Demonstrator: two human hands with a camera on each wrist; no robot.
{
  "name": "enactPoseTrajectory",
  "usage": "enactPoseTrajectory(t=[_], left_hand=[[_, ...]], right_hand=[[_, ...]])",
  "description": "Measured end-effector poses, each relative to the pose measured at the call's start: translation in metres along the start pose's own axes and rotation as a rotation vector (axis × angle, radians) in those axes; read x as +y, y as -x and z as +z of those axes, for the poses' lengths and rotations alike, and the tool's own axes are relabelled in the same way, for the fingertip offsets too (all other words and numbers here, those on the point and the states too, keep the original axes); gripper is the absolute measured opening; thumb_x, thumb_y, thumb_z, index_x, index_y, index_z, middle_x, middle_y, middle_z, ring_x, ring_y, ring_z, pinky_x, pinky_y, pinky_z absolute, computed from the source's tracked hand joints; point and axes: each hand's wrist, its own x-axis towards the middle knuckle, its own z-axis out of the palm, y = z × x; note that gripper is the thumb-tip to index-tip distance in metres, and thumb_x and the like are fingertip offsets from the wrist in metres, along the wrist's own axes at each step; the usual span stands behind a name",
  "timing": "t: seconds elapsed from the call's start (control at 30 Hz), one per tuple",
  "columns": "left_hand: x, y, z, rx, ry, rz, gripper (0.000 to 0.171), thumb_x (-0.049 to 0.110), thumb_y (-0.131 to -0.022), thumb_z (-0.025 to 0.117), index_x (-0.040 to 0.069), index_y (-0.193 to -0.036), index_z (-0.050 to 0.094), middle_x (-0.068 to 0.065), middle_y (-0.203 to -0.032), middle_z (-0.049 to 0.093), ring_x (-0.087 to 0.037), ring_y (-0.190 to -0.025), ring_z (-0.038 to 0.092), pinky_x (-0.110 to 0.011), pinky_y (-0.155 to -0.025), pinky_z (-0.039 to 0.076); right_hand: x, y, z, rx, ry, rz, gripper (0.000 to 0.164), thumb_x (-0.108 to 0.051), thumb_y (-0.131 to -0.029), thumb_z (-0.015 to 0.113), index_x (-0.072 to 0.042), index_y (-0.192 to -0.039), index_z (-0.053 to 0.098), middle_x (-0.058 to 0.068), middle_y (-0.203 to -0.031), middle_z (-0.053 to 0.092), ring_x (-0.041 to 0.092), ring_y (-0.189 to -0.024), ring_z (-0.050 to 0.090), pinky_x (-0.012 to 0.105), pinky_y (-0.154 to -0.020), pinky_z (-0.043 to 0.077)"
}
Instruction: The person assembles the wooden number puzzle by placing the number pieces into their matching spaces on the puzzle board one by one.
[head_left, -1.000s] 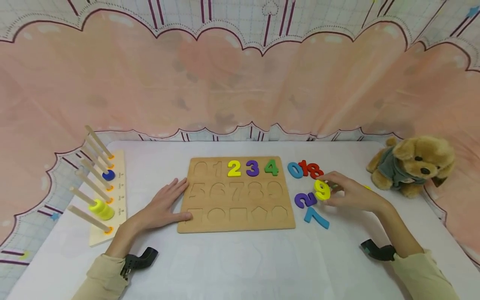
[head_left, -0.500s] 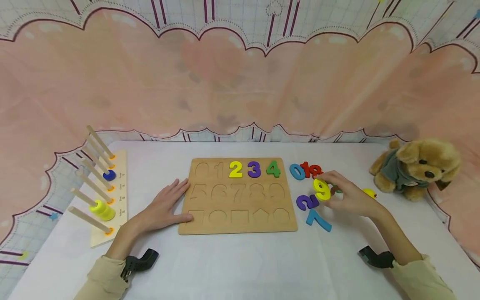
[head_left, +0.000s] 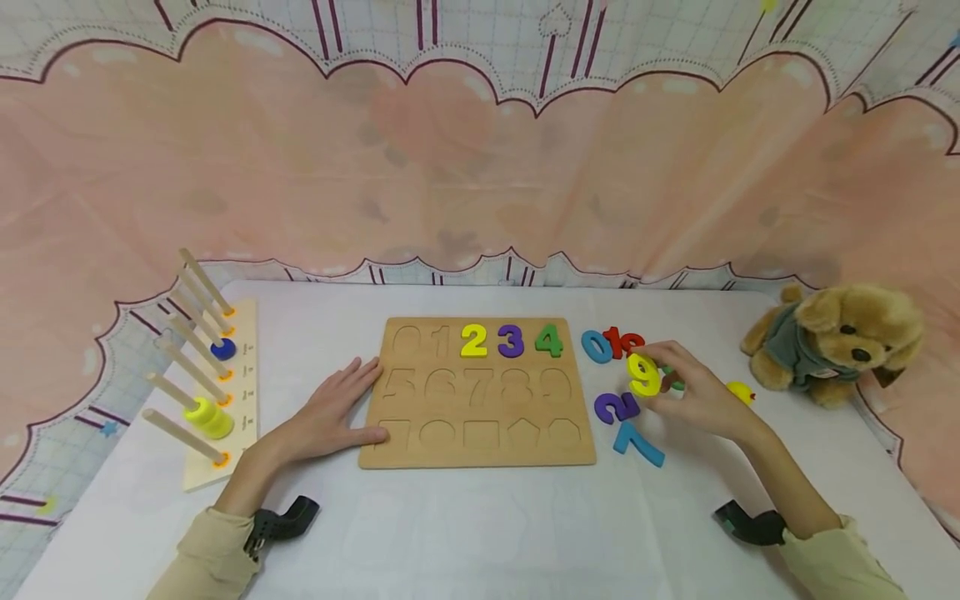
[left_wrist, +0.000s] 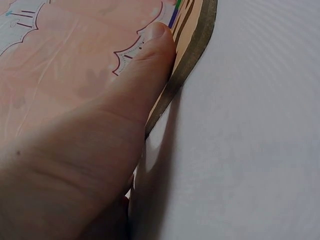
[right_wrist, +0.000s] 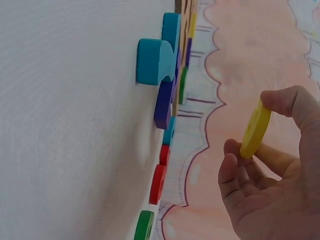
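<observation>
My left hand (head_left: 330, 412) rests at the left edge of the wooden number board (head_left: 480, 454), fingers spread along its side and thumb on its surface. In the left wrist view the thumb (left_wrist: 150, 65) lies over the board's edge. My right hand (head_left: 705, 392) pinches a yellow number 9 (head_left: 643, 375) between thumb and fingers, right of the board. The right wrist view shows this yellow piece (right_wrist: 256, 131) edge-on, raised off the table. On the board's top row sit a yellow 2 (head_left: 474, 341), purple 3 (head_left: 511, 341) and green 4 (head_left: 549, 340); its other recesses are bare.
Near the right hand lie a blue 0 (head_left: 596, 347), a red 1 (head_left: 612, 341), a partly hidden red piece (head_left: 634, 342), a purple piece (head_left: 617, 407), a blue 7 (head_left: 637, 443) and a green piece (right_wrist: 144, 226). A peg stand (head_left: 243, 392), toy duck (head_left: 741, 392) and plush dog (head_left: 832, 337) flank them.
The head view has shifted slightly. My right hand keeps its pinch on the yellow 9 near the same spot, and the toy duck shows more fully. My left hand stays on the board's edge.
</observation>
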Motion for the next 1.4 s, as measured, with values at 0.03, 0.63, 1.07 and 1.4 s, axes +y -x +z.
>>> enactPoseTrajectory(t=[0.03,0.63,1.07,1.4], left_hand=[[-0.001,0.000,0.000,-0.001,0.002,-0.001,0.100,0.052,-0.080,0.072,0.003,-0.153,0.024,-0.016,-0.162,0.021,-0.043,-0.150,0.011,-0.063,-0.118,0.011],[0.000,-0.001,0.000,-0.013,-0.004,-0.009,0.101,0.054,-0.080,0.071,0.004,-0.154,0.024,-0.015,-0.162,0.020,-0.042,-0.150,0.011,-0.062,-0.118,0.010],[-0.002,-0.002,0.000,-0.010,-0.007,0.002,0.101,0.053,-0.080,0.071,0.003,-0.153,0.024,-0.016,-0.162,0.021,-0.043,-0.149,0.012,-0.062,-0.118,0.011],[-0.001,-0.002,0.000,-0.004,-0.001,0.003,0.100,0.053,-0.080,0.071,0.004,-0.154,0.024,-0.016,-0.162,0.021,-0.043,-0.149,0.012,-0.063,-0.117,0.011]], right_hand=[[0.000,0.000,0.000,0.002,0.005,0.001,0.063,-0.011,-0.082,0.071,-0.006,-0.140,0.047,0.015,-0.134,0.046,0.025,-0.109,0.050,0.023,-0.084,0.049],[-0.009,0.001,0.004,0.000,0.009,0.021,0.063,-0.012,-0.082,0.072,-0.008,-0.140,0.047,0.015,-0.134,0.047,0.026,-0.110,0.052,0.019,-0.084,0.047],[-0.008,0.000,0.008,-0.020,0.017,0.026,0.064,-0.013,-0.083,0.071,-0.007,-0.141,0.046,0.015,-0.135,0.047,0.025,-0.112,0.051,0.020,-0.084,0.047],[-0.008,0.000,0.010,-0.026,0.009,-0.008,0.063,-0.012,-0.083,0.071,-0.006,-0.141,0.047,0.017,-0.139,0.045,0.025,-0.110,0.050,0.023,-0.084,0.048]])
